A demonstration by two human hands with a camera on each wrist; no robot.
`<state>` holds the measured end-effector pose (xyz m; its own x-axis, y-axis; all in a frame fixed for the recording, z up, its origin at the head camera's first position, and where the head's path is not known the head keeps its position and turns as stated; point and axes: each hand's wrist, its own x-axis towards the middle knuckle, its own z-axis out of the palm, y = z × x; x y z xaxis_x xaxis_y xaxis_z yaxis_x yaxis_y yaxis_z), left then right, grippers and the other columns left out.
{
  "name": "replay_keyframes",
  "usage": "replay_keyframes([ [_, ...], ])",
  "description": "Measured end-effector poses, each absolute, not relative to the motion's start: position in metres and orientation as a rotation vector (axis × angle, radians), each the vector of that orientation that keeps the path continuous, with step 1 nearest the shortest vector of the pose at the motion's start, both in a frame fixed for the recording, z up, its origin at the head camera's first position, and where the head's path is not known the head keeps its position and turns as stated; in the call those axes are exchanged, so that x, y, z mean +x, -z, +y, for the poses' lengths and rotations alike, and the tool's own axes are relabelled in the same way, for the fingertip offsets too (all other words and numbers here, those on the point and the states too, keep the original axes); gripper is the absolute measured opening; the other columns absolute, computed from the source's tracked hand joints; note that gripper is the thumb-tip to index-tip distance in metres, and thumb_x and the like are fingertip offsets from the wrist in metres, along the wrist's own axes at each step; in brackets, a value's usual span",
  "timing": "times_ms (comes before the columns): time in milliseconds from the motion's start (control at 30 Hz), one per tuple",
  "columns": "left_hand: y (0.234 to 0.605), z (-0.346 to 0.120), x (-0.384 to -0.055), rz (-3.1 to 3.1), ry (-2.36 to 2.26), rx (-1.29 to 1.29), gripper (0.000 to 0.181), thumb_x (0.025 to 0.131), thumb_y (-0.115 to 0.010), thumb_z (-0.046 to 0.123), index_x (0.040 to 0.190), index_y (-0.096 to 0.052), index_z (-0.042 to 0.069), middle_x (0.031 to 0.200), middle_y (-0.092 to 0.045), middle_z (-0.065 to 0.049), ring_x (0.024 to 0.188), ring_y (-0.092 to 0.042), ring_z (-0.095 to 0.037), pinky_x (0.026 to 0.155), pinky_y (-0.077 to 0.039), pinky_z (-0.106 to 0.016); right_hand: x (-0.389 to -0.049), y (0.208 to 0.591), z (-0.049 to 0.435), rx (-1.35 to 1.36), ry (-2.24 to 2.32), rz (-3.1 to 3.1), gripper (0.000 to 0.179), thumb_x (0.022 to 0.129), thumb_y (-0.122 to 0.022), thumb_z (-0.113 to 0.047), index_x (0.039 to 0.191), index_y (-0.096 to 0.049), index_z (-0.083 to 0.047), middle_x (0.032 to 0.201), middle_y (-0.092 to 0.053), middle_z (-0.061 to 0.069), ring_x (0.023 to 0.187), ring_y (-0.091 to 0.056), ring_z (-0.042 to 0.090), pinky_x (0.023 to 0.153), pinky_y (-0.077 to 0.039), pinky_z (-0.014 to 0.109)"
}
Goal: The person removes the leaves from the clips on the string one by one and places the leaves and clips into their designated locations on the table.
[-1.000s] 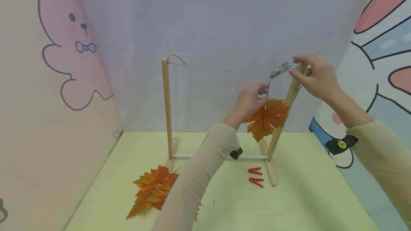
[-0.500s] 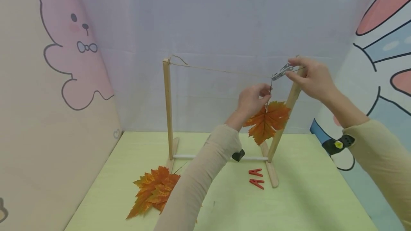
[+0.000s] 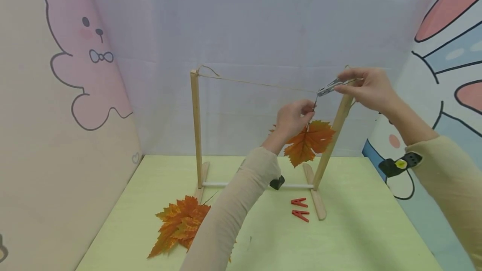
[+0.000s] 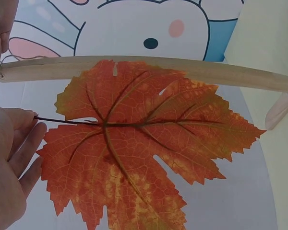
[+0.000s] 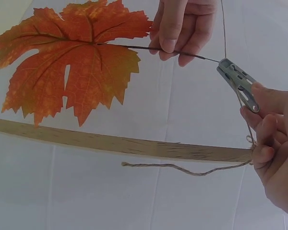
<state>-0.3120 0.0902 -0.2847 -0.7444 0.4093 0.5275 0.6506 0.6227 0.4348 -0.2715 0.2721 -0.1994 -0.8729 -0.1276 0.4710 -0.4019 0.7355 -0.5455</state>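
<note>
An orange maple leaf (image 3: 308,142) hangs below the string at the frame's right end. My left hand (image 3: 293,117) pinches its dark stem (image 5: 139,47) between thumb and fingers. The wire tip of that stem reaches the nose of a grey metal clothespin (image 5: 237,84), which sits at the string. With thumb and forefinger my right hand (image 3: 374,89) pinches the clothespin's rear end, next to the post's top. In the left wrist view the leaf (image 4: 134,129) spreads out flat with its veins showing, the left hand (image 4: 12,163) at its stem.
A wooden frame's left post (image 3: 196,129) and right post (image 3: 335,137) carry the string (image 3: 256,83). A white rod (image 3: 216,184) joins them low down. Red clothespins (image 3: 300,215) lie on the table (image 3: 357,229). More maple leaves (image 3: 180,223) lie piled at left, partly behind the left sleeve.
My right hand's thumb and forefinger have come left onto the clothespin's rear end, from just off it. The left hand keeps its pinch on the stem; the leaf has swung slightly.
</note>
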Motion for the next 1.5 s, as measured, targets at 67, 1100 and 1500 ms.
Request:
replay_keyframes([
  [67,0.285,0.089,-0.312,-2.472,0.861,-0.841,0.019,0.088,-0.06,0.024,0.106,-0.065,0.019,0.094,-0.068,0.009,0.082,-0.062,-0.001,0.064,-0.041,-0.014,-0.272,0.199,0.271,0.404,-0.916,-2.516,0.031,0.083,-0.066,-0.021,0.103,-0.064,0.002,0.088,-0.061,-0.004,0.058,-0.054,0.005,0.046,-0.04,0.018],
  [1100,0.307,0.047,-0.319,-2.595,0.928,-0.845,0.016,0.089,-0.058,0.019,0.103,-0.064,0.015,0.095,-0.067,0.003,0.082,-0.063,-0.009,0.072,-0.046,-0.02,-0.267,0.204,0.256,0.493,-1.011,-2.275,0.03,0.079,-0.069,-0.009,0.107,-0.065,-0.001,0.088,-0.057,-0.022,0.038,-0.032,0.007,0.04,-0.027,0.022],
  [1500,0.324,0.024,-0.319,-2.646,0.944,-0.801,0.016,0.088,-0.058,0.016,0.102,-0.065,0.014,0.094,-0.066,0.002,0.082,-0.062,-0.011,0.074,-0.047,-0.023,-0.262,0.223,0.251,0.605,-1.033,-2.224,0.033,0.075,-0.071,-0.001,0.107,-0.065,0.001,0.073,-0.057,-0.017,0.035,-0.027,0.007,0.037,-0.025,0.023],
])
